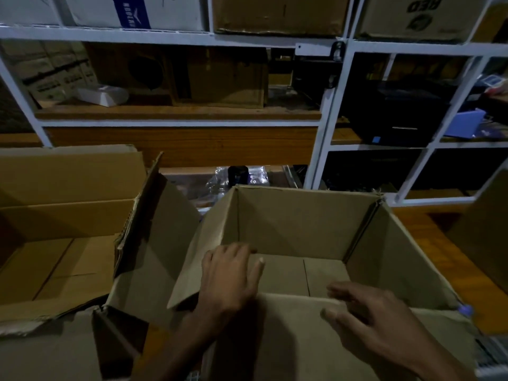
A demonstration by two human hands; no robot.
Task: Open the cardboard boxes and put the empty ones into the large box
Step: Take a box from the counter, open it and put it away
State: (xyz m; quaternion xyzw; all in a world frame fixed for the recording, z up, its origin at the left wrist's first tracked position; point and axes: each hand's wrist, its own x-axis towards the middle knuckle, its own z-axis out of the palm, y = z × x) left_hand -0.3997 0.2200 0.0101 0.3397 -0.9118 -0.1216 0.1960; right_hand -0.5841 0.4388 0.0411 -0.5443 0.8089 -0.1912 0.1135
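Dim shelving | left hand spread on open box | right hand loosely spread, blurred

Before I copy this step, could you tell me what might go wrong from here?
1. The open box may slip, since both the left hand and right hand lie loosely on it.
2. Its raised flap could catch the torn edge of the large box beside it.
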